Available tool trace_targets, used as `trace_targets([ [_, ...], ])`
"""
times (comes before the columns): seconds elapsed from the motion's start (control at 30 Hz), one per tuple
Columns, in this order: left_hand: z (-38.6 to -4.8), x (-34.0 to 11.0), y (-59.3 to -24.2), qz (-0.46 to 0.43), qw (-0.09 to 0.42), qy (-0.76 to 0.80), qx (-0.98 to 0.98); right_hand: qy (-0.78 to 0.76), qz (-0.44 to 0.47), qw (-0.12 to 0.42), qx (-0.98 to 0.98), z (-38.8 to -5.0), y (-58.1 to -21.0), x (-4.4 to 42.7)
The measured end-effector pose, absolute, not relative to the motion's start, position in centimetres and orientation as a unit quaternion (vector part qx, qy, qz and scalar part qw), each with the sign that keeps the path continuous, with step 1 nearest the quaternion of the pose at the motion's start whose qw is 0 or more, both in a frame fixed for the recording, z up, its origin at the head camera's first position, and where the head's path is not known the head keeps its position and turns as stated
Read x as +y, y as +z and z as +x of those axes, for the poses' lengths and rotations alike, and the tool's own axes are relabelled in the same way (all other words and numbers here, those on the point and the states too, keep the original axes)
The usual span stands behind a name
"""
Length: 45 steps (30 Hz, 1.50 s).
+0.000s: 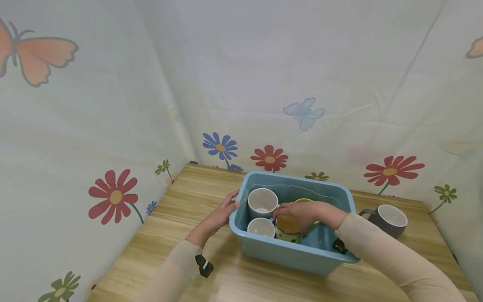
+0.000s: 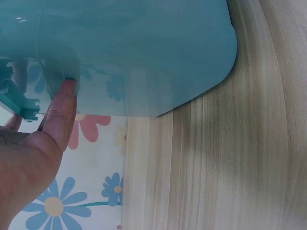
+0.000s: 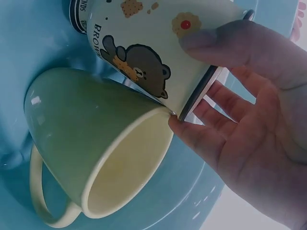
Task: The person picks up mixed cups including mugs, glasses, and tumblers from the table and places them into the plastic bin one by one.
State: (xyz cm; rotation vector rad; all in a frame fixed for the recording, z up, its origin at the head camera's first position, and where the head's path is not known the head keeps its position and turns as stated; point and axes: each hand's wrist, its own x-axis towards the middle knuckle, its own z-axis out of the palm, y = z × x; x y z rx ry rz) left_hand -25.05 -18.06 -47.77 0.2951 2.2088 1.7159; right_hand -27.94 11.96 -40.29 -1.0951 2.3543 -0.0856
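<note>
My right hand (image 1: 299,214) reaches into the blue tub (image 1: 283,253) and pinches the dark rim of a white enamel-look mug (image 3: 144,62) printed with a brown bear and biscuits. In the right wrist view, the thumb lies on its outer wall and the other fingers are at the rim. Touching it is a green mug (image 3: 81,129) with a cream inside, tilted on its side in that view. My left hand (image 1: 216,216) rests against the tub's left end, fingers fairly straight, one fingertip on the outer wall below the rim. Two more pale mugs, the rear one (image 1: 263,202) and the front one (image 1: 261,227), stand at the tub's left.
A dark grey mug (image 1: 392,221) with a white inside stands on the wooden table (image 1: 181,197), right of the tub. Behind rises a pale curtain (image 1: 234,75) with flowers and butterflies. My right forearm crosses the tub's right end.
</note>
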Motion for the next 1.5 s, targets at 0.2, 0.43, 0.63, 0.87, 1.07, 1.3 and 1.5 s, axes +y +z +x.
trace_targets([
  [0.2, -25.1, -17.9, -47.6, 0.099, 0.166, 0.599, 0.777, -0.034, -0.414, 0.257, 0.872, -27.7, -40.5, 11.8],
  [0.43, -25.1, -18.0, -47.7, 0.099, 0.165, 0.599, 0.777, -0.044, -0.416, 0.247, 0.874, -27.7, -41.2, 11.6],
  [0.63, -25.0, -18.0, -47.7, 0.101, 0.163, 0.599, 0.778, -0.035, -0.417, 0.237, 0.876, -28.0, -42.3, 11.2],
  [0.87, -24.8, -17.9, -47.6, 0.105, 0.161, 0.597, 0.779, -0.036, -0.426, 0.226, 0.875, -27.9, -42.5, 11.0],
  [1.07, -24.9, -18.0, -47.5, 0.107, 0.160, 0.599, 0.777, -0.048, -0.449, 0.212, 0.867, -27.9, -42.2, 10.9],
  [1.3, -24.8, -17.8, -47.7, 0.110, 0.158, 0.611, 0.768, -0.068, -0.442, 0.222, 0.867, -27.9, -42.7, 11.1],
  [1.5, -25.0, -17.9, -47.7, 0.114, 0.159, 0.615, 0.764, -0.088, -0.409, 0.239, 0.876, -28.3, -42.6, 11.3],
])
